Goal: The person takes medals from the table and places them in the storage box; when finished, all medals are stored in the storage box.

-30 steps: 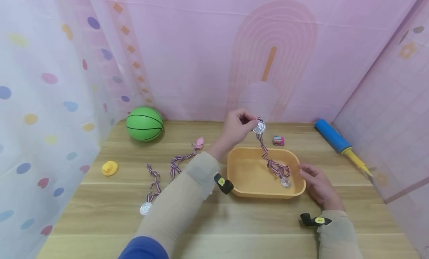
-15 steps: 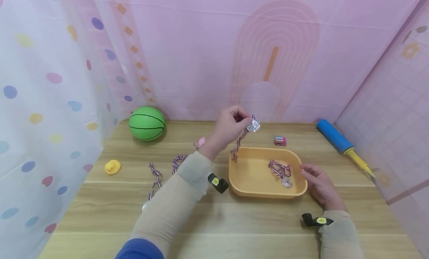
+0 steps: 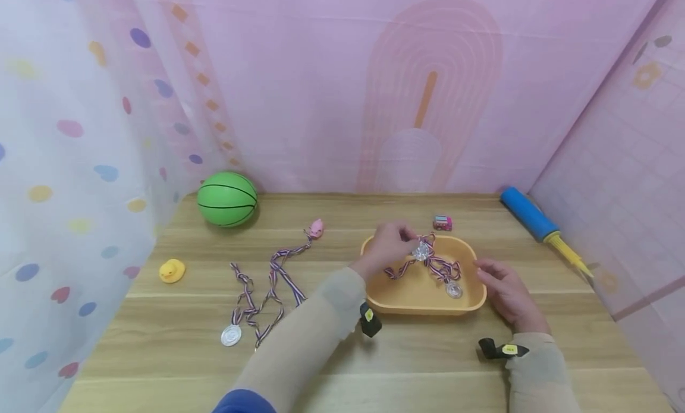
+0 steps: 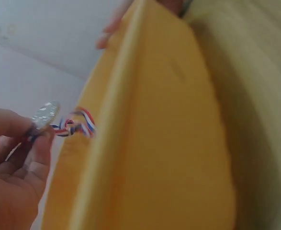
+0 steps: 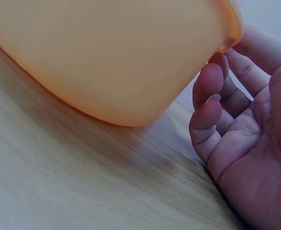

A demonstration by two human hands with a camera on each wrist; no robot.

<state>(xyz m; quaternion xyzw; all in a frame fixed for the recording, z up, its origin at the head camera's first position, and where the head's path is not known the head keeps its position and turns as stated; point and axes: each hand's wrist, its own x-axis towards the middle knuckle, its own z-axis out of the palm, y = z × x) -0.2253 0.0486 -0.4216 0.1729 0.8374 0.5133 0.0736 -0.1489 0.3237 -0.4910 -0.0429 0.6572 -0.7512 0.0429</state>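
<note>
My left hand [image 3: 389, 246] pinches a silver medal [image 3: 420, 251] between thumb and fingers, low over the yellow bin [image 3: 423, 306]. Its striped, knotted ribbon [image 3: 401, 270] trails down into the bin. In the left wrist view, the fingertips hold the medal [image 4: 46, 115] by its edge and ribbon. A second silver medal [image 3: 453, 290] lies inside, at the bin's right, with its ribbon bunched behind it. My right hand [image 3: 508, 294] rests at the bin's right end. The right wrist view has its loosely bent fingers [image 5: 208, 115] touching the bin's outer side [image 5: 106, 62].
Left of the bin lie another silver medal [image 3: 231, 335] and tangled ribbons [image 3: 275, 276]. Around them are a yellow duck [image 3: 172, 271], a green ball [image 3: 227, 199] and a pink figure [image 3: 317, 229]. Behind the bin stands a toy vehicle [image 3: 442, 223]; a blue pump [image 3: 530, 214] lies right.
The left hand first drew back left, lifting the held medal's ribbon away from the bin's medal. It has since lowered the medal over the bin. The right hand stays at the bin's end.
</note>
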